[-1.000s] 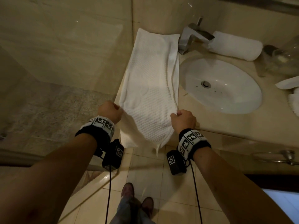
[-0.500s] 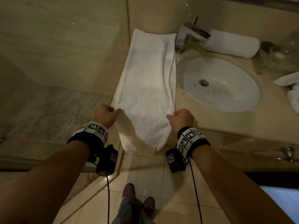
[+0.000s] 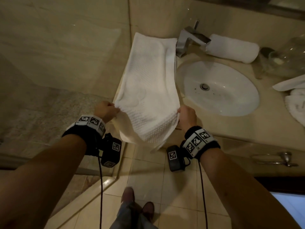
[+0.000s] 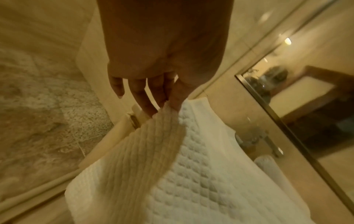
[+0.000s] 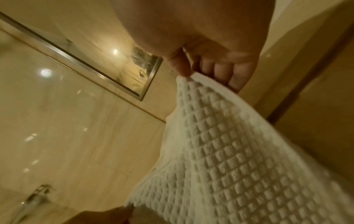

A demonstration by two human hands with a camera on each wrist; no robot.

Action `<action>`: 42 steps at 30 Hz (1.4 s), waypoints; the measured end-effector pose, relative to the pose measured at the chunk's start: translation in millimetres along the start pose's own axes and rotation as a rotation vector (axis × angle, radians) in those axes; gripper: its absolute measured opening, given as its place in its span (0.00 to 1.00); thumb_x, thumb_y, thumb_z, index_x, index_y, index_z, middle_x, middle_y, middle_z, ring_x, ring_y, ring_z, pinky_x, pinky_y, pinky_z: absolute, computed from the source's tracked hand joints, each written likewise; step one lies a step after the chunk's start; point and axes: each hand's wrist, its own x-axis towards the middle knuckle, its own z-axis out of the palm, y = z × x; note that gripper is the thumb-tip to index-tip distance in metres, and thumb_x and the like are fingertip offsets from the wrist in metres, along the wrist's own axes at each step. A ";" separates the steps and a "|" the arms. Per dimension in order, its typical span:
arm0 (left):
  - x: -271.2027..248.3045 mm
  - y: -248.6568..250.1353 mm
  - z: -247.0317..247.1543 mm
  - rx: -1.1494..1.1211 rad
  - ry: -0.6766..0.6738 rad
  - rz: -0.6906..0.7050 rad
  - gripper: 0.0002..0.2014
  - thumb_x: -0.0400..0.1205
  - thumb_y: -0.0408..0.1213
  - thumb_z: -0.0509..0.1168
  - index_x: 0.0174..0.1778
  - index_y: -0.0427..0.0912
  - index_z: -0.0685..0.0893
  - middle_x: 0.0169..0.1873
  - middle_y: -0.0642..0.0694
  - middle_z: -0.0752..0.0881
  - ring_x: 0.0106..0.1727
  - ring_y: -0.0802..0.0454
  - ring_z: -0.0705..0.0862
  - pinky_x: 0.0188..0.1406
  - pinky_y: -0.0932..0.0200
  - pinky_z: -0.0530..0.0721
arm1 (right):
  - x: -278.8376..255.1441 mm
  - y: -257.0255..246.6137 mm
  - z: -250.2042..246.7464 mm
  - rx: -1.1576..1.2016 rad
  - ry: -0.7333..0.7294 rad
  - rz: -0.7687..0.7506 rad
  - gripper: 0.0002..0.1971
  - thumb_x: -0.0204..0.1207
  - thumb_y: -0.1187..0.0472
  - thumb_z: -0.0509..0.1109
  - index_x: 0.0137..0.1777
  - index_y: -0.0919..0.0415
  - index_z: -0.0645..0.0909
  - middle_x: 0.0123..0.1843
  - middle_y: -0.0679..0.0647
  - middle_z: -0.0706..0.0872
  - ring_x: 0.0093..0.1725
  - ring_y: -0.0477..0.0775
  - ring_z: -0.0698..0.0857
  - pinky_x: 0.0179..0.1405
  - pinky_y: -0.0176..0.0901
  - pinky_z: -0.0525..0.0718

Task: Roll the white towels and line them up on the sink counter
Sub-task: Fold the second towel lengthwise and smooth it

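Sink counter (image 3: 206,128), towel (image 3: 148,90) overhanging front edge, L hand (image 3: 105,109) & R hand (image 3: 188,116) pinching

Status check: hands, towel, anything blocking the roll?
Left hand and right hand pinch flat towel near corners. One rolled towel behind faucet. Nothing blocking.

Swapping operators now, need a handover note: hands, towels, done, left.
Left hand pinches the near left edge of the flat towel; right hand pinches the near right edge.
The flat towel lies lengthwise on the counter left of the sink, near end hanging off the front edge.
Done: one rolled towel behind the faucet.
Left: roll this towel and line it up; more white cloth sits at the far right.
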 end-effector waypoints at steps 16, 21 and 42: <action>-0.6 -21.8 22.4 0.167 0.152 -0.065 0.29 0.66 0.50 0.81 0.54 0.35 0.82 0.49 0.41 0.86 0.51 0.42 0.85 0.39 0.55 0.80 | 4.7 35.8 4.4 -0.205 -0.117 -0.025 0.13 0.74 0.57 0.75 0.46 0.69 0.86 0.48 0.63 0.91 0.51 0.63 0.88 0.56 0.54 0.86; 2.4 -20.8 24.4 0.139 0.144 -0.070 0.20 0.69 0.45 0.80 0.47 0.33 0.85 0.47 0.39 0.88 0.48 0.41 0.86 0.49 0.51 0.85 | -0.2 31.5 1.2 -0.204 -0.091 -0.029 0.16 0.76 0.56 0.75 0.60 0.65 0.87 0.56 0.55 0.89 0.52 0.50 0.85 0.58 0.41 0.82; 4.3 -16.1 9.3 0.327 0.167 0.137 0.22 0.79 0.47 0.70 0.61 0.37 0.77 0.57 0.37 0.85 0.59 0.38 0.82 0.53 0.51 0.79 | 7.1 28.8 -11.0 -0.505 -0.045 -0.065 0.11 0.76 0.49 0.72 0.40 0.57 0.83 0.42 0.52 0.85 0.47 0.56 0.85 0.43 0.40 0.77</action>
